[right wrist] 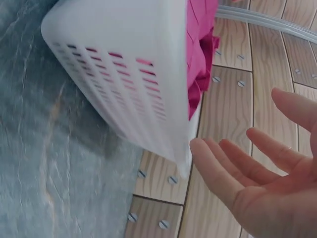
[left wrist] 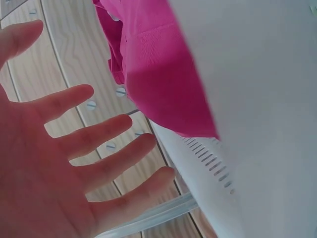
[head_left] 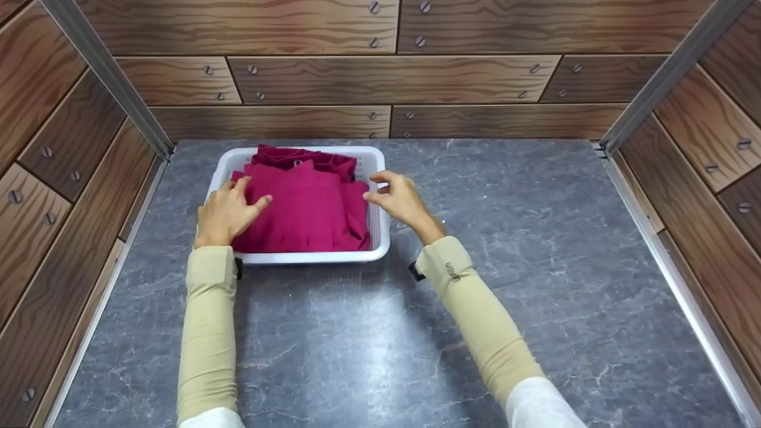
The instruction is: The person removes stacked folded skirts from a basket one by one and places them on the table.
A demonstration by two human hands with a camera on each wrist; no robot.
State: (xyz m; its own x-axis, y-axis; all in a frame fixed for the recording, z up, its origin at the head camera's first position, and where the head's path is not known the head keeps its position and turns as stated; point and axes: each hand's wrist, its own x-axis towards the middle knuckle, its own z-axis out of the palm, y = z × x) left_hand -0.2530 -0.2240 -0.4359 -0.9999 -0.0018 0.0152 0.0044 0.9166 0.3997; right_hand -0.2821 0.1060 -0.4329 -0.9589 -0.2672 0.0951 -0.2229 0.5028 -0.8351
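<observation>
Folded magenta cloth (head_left: 297,208), apparently a garment, fills a white plastic basket (head_left: 309,258) with slotted walls. A small pale round detail shows near the cloth's far end. My left hand (head_left: 223,214) hovers at the basket's left side, fingers spread; in the left wrist view the spread fingers (left wrist: 114,134) hold nothing. On the opposite side my right hand (head_left: 399,199) is by the right rim, its fingers loosely bent. The right wrist view shows that palm (right wrist: 282,203) bare, fingertips close to the basket's rim.
The basket stands on a grey marbled tabletop (head_left: 535,285), toward the back left. Wood-patterned panels (head_left: 392,77) enclose the back and both sides, with metal corner posts (head_left: 113,77) between them.
</observation>
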